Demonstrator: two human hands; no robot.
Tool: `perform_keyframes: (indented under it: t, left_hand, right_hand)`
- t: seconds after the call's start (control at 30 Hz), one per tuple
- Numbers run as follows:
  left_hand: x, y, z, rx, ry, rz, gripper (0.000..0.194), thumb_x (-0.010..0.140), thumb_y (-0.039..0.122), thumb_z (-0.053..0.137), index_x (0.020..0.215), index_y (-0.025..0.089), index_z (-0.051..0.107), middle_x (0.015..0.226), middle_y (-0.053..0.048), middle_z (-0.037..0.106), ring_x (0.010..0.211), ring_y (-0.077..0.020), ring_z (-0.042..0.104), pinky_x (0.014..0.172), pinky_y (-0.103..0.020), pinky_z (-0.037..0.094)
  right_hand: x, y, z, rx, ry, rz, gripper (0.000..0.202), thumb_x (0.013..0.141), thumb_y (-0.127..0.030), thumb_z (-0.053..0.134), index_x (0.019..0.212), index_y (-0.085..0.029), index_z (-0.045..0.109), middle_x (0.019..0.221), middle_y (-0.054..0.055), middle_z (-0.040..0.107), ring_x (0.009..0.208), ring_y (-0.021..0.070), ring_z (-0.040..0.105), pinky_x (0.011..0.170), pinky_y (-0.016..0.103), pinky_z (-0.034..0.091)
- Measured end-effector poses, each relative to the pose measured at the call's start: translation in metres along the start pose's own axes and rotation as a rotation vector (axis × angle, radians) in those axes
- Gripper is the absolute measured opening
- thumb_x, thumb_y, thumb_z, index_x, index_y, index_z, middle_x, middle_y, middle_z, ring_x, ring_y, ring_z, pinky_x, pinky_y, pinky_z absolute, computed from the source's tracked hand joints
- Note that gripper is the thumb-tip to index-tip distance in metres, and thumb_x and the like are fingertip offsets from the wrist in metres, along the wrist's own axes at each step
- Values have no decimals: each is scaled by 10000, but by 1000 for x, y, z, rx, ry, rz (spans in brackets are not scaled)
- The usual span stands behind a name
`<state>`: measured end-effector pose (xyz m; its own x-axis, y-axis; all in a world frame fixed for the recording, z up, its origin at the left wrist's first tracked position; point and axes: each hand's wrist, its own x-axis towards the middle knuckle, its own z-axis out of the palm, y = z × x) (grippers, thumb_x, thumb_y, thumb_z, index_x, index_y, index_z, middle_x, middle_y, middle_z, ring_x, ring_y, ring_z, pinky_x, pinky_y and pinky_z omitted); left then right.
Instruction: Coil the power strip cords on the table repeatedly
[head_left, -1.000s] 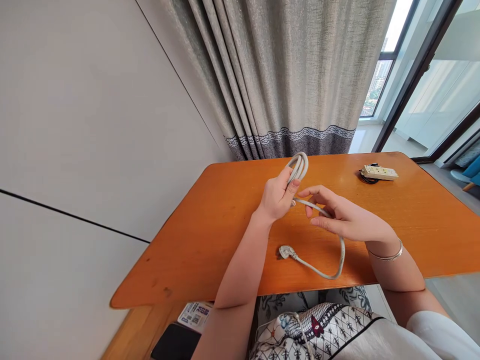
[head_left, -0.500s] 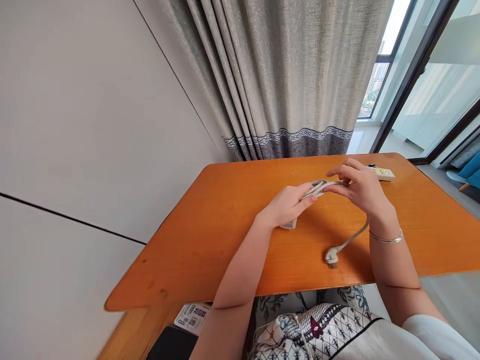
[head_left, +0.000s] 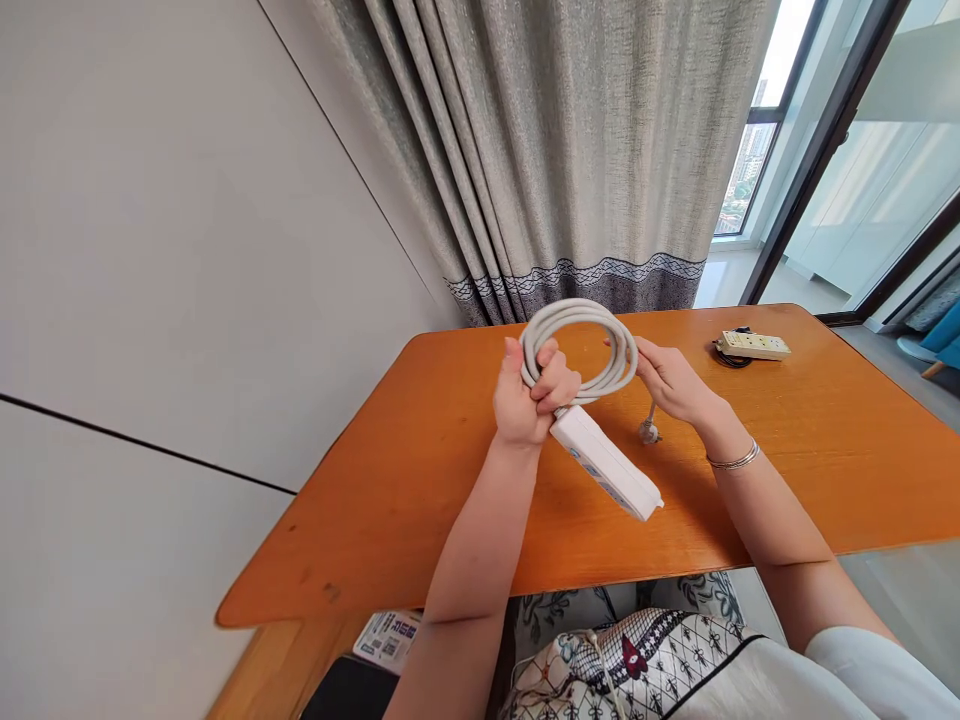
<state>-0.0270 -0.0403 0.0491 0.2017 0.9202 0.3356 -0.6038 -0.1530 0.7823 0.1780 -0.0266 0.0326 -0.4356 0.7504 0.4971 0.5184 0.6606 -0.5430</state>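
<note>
My left hand [head_left: 521,405] is closed round the left side of a coiled whitish power cord [head_left: 576,308], which it holds up above the table as a loop of several turns. Just below that fist hangs a white power strip [head_left: 609,462], slanting down to the right, with part of its socket face showing on the near side. At the right side of the coil is my right hand [head_left: 670,382], its fingers round the cord and partly hidden behind it. The plug [head_left: 649,431] dangles on a short end of cord beneath the right hand.
A second, cream power strip [head_left: 754,346] with a dark cord lies at the far right of the orange-brown wooden table [head_left: 390,480]. Behind the table hangs a grey curtain [head_left: 600,150]. A pale wall panel [head_left: 150,250] borders the left side.
The coil has been turned up so that its round loop faces me, and the white power strip has come into full view below my left hand. My right hand has moved left and down.
</note>
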Motion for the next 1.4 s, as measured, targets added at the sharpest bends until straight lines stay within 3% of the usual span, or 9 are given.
perform_keyframes:
  t: [0.2, 0.33, 0.47, 0.57, 0.73, 1.0, 1.1, 1.23, 1.4]
  left_hand:
    - [12, 12, -1, -62, 234, 163, 554, 979, 672, 356, 669, 213, 356, 453, 113, 124, 339, -55, 56, 367, -195, 256]
    - [18, 18, -7, -16, 334, 296, 545, 944, 686, 436, 682, 211, 379, 467, 100, 199, 331, -52, 151, 373, -206, 267]
    - [23, 16, -20, 66, 422, 424, 539, 906, 698, 509, 691, 210, 429, 470, 86, 310, 332, -50, 247, 367, -216, 241]
    - [25, 5, -26, 159, 429, 459, 521, 876, 698, 561, 714, 211, 471, 482, 70, 406, 340, -57, 321, 367, -218, 231]
    - [21, -21, -26, 404, 250, 489, 482, 842, 677, 633, 789, 210, 527, 584, 30, 570, 412, -73, 430, 414, -219, 311]
    - [10, -40, -18, 857, -124, 373, 446, 949, 637, 473, 938, 199, 556, 856, -43, 707, 572, -107, 572, 540, -245, 428]
    - [8, -39, -16, 893, -234, 280, 475, 960, 659, 410, 932, 198, 521, 855, -52, 708, 633, -137, 623, 587, -267, 453]
    - [4, -40, -8, 944, -355, 106, 501, 951, 682, 399, 839, 201, 482, 690, 0, 621, 598, -139, 559, 579, -273, 408]
    - [-5, -46, 4, 525, -553, -116, 667, 878, 828, 316, 848, 189, 505, 597, 18, 520, 501, -115, 447, 492, -268, 356]
  right_hand:
    - [2, -1, 9, -29, -123, 103, 492, 1030, -277, 335, 1492, -139, 434, 928, 65, 684, 772, 175, 605, 755, 302, 477]
    - [0, -2, 5, -43, -350, 276, 531, 994, -197, 376, 1517, -105, 370, 891, 68, 701, 689, 164, 625, 685, 279, 491]
    - [-2, -12, 4, -383, -353, 309, 472, 1011, -173, 374, 1472, -118, 457, 1089, 157, 723, 898, 218, 692, 758, 305, 494]
    - [-6, -25, 7, -704, -308, 365, 498, 1033, -201, 368, 1526, -150, 422, 1085, 171, 718, 843, 231, 713, 658, 295, 465]
    - [-18, -49, 13, -880, -285, 237, 461, 1024, -183, 404, 1472, -169, 514, 909, 134, 703, 720, 211, 690, 564, 292, 374]
    - [-39, -82, 9, -779, -308, -97, 356, 945, -47, 410, 1219, -134, 619, 838, 78, 670, 644, 162, 582, 535, 310, 280]
    - [-44, -82, -1, -767, -176, -181, 289, 947, -47, 432, 1078, -163, 662, 712, 29, 649, 581, 147, 518, 547, 316, 264]
    - [-44, -71, -15, -776, 142, -292, 200, 986, -133, 512, 931, -189, 697, 697, 16, 680, 619, 146, 535, 587, 319, 307]
    - [-33, -50, -29, -414, 272, -288, 155, 942, -362, 670, 957, -220, 731, 885, 47, 708, 771, 164, 630, 661, 292, 448]
